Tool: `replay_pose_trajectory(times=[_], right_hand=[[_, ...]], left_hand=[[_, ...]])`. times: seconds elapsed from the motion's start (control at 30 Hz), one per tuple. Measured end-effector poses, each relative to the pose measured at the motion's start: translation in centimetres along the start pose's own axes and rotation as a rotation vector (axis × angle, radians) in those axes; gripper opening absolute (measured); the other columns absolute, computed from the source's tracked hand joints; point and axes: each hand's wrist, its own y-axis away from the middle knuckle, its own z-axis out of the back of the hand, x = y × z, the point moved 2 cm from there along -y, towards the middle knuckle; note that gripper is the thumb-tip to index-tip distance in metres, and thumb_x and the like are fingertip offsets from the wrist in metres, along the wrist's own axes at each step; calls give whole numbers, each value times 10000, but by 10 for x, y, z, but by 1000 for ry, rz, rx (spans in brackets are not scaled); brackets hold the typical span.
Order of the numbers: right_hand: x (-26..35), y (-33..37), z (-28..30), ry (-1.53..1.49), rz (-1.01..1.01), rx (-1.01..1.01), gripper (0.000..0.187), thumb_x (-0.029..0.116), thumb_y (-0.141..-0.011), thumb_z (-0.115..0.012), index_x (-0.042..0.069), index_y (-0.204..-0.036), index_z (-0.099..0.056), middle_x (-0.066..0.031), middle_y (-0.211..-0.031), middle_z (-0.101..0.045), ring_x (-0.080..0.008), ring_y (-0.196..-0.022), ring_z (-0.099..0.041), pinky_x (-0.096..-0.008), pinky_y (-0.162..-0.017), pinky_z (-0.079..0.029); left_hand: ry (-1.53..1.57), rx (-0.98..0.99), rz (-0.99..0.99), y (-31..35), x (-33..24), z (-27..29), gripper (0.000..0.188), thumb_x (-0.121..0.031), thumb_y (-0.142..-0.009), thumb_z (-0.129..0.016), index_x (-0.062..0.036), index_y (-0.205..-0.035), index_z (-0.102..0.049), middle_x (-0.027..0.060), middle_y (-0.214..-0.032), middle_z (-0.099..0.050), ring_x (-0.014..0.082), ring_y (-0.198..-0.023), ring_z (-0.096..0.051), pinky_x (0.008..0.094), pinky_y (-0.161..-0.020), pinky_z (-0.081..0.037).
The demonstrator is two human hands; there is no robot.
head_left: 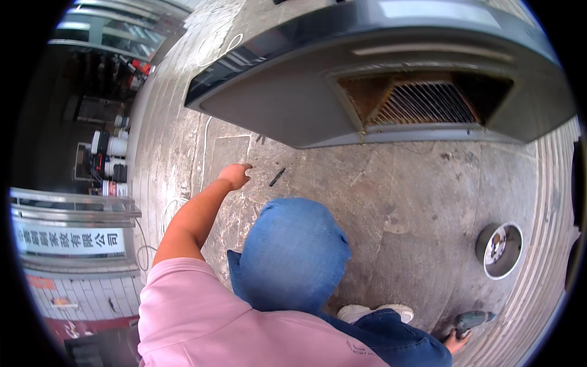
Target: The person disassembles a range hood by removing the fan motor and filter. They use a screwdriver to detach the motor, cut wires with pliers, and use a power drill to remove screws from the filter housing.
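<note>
My left arm reaches forward, and my left hand (pixel 235 176) is held over the stone floor with thumb and fingers apart and nothing between them. Just to its right lies a thin black tool (pixel 277 177), too small to tell its exact kind. At the lower right my right hand (pixel 455 344) grips a dark green cordless drill (pixel 472 320), which is low by the floor. A range hood (pixel 275 104) stands tilted in front of me, its underside facing me. A greasy, brown-stained grille (pixel 425 103) shows in its opening.
A round metal pot (pixel 513 238) with small items inside stands to the right. A white cable (pixel 205 137) runs along the floor at left. Grooved paving (pixel 538 202) borders the right. Shop fronts with a sign (pixel 70 240) and several buckets (pixel 116 145) line the left.
</note>
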Motion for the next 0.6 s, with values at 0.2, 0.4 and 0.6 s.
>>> replay_pose_trajectory(times=[0.2, 0.4, 0.6], right_hand=[[-16, -68, 48, 629, 257, 360, 729, 6, -628, -695, -22, -1302, -421, -216, -1251, -507, -330, -1179, -467, -398, -997, -353], [267, -81, 37, 559, 277, 154, 620, -42, -759, -580, -9, -1340, -364, -172, -1359, -418, -314, -1130, -516, -367, -925, -428], [430, -18, 0, 587, 686, 299, 644, -82, -743, -587, 79, -1340, -407, -105, -1343, -454, -216, -1059, -564, -336, -838, -464]], left_hand=[[245, -87, 108, -48, 19, -14, 484, -259, -799, -622, -191, -1259, -487, 133, -1087, -622, 318, -1011, -580, 424, -868, -462], [378, -346, 184, -125, 50, -46, 590, -317, -767, -675, -131, -1279, -450, 135, -1091, -622, 329, -1017, -576, 428, -869, -456], [474, -430, 113, -228, 8, -75, 469, -369, -834, -549, -45, -1174, -556, 184, -1216, -542, 343, -1137, -491, 400, -941, -397]])
